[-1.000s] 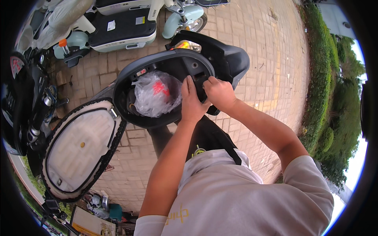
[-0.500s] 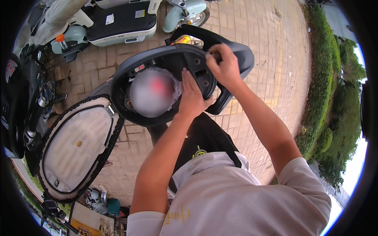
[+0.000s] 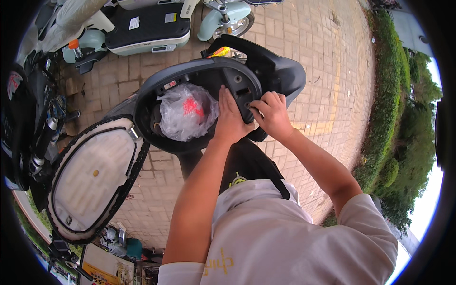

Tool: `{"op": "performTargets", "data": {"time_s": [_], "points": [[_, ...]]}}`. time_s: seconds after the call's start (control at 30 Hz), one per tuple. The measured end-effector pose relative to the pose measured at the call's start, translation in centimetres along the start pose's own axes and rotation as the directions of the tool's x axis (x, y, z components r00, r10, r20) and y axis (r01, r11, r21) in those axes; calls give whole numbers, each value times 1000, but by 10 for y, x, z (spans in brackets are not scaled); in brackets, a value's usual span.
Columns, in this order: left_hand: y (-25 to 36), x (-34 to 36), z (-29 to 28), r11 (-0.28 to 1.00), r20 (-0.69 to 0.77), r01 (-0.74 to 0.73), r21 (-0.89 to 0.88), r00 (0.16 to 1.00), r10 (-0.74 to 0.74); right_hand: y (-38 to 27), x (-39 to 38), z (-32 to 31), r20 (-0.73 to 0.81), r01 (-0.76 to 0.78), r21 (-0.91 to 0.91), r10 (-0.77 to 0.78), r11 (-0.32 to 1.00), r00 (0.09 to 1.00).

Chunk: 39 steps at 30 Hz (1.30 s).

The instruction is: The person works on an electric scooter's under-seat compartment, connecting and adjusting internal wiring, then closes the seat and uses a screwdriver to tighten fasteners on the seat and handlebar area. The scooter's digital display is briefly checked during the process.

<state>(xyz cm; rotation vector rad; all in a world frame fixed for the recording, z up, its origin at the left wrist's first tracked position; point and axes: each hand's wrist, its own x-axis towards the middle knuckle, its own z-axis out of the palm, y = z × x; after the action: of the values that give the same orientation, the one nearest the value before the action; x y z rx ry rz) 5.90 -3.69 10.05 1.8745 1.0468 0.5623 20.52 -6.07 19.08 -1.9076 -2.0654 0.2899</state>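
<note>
A black scooter's under-seat compartment [image 3: 184, 77] stands open, holding a crumpled clear plastic bag [image 3: 183, 116] with a red patch. My left hand [image 3: 230, 121] lies against the compartment's right part, its fingers stretched out beside the bag. My right hand [image 3: 273, 116] pinches at a small round fitting or hole near the right rim, below a rectangular slot [image 3: 243, 90]; anything between the fingertips is too small to make out. The raised seat [image 3: 93, 183] hangs open at the lower left, its pale underside showing.
Pale green scooters [image 3: 223, 21] stand along the top, with dark scooters [image 3: 28, 123] at the left. Brick paving [image 3: 311, 57] surrounds my scooter. A hedge [image 3: 384, 85] runs down the right. Assorted items [image 3: 133, 247] lie at the lower left behind the seat.
My right hand rose to the upper right rim half a second ago and has since come back down to the lower fitting. My left hand stays against the compartment.
</note>
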Motion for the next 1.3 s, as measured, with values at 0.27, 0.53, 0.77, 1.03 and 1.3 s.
{"op": "performTargets", "data": {"time_s": [0.27,0.53,0.77,1.03,1.3], "points": [[-2,0,0,999,-1,-17,-37,1000,17,-3,5,6,29,5,-50,-4,999,1000],[0,-1,0,999,-71,-34,7,997,34,-2,13,7,116,18,-148,0,989,993],[1,0,1,1000,-72,-4,29,997,6,4,18,2,169,144,-151,-118,978,979],[0,-1,1,998,8,56,16,998,-56,4,19,6,130,212,-178,-190,961,973],[1,-1,0,998,-4,58,4,998,-58,7,22,5,158,284,-194,-256,939,954]]}}
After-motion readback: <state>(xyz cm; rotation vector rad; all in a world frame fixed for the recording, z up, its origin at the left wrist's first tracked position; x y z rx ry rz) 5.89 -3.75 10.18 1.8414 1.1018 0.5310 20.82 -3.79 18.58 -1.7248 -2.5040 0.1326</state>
